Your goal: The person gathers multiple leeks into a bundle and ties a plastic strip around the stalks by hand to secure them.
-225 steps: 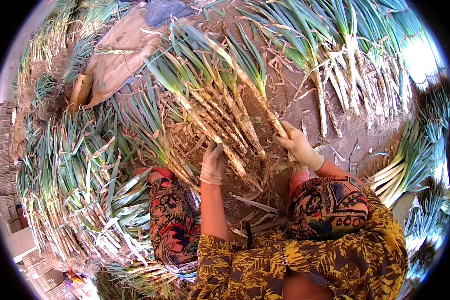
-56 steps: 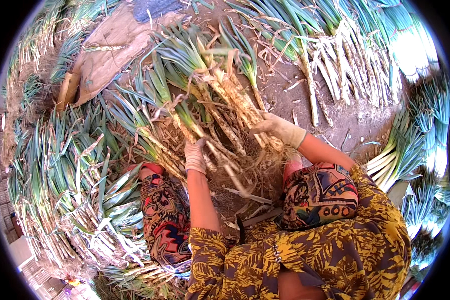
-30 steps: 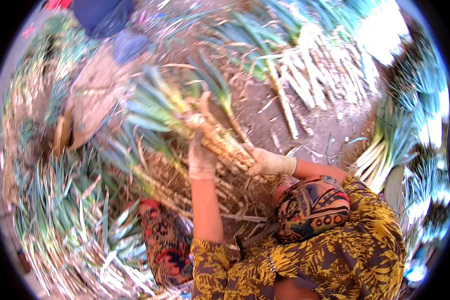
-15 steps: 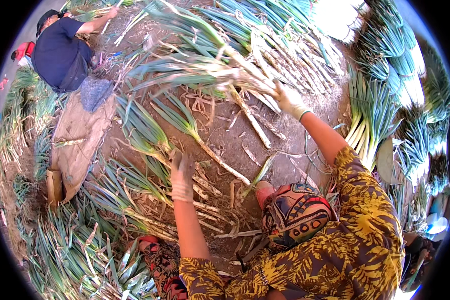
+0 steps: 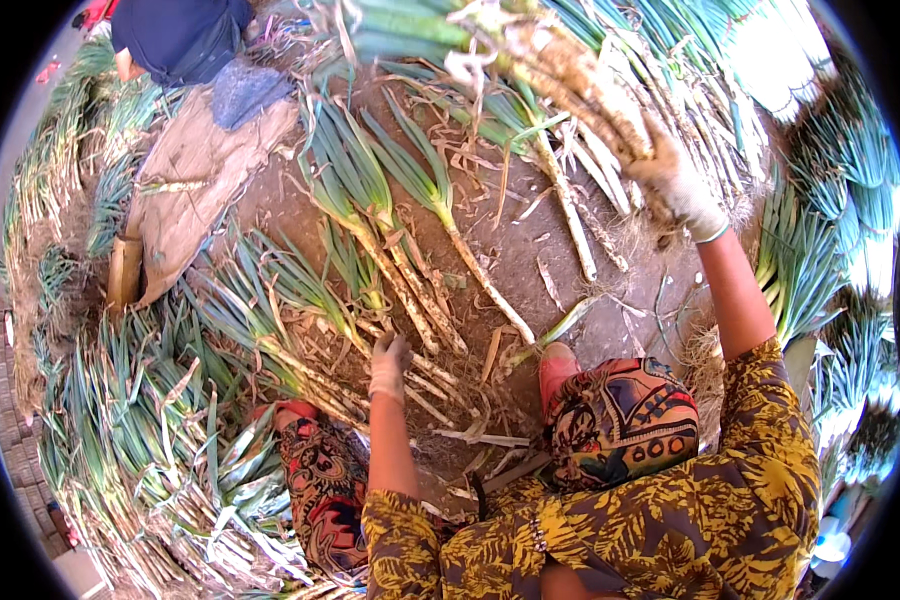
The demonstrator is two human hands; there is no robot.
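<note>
My right hand (image 5: 682, 192), in a pale knitted glove, grips a bundle of long green onions (image 5: 570, 85) by the stalk ends. The bundle is raised and blurred, with its leaves toward the upper left. Lower down, my gloved left hand (image 5: 390, 362) is closed around a green onion stalk (image 5: 360, 340) on the ground; its fingers are partly hidden. Several loose green onions (image 5: 410, 280) lie just beyond it, leaves pointing away from me. A single green onion (image 5: 485, 280) rests to their right.
A large green onion heap (image 5: 150, 440) covers the lower left. Sorted bundles (image 5: 850, 160) stand along the right. A brown sheet (image 5: 205, 170) lies at the left beside a short tan post (image 5: 124, 272). Another person (image 5: 180, 40) works at the upper left. Dry peelings litter the soil.
My right hand has swung the green onion bundle up and to the right. My left hand has shifted slightly right and down along the stalks. The view has moved too.
</note>
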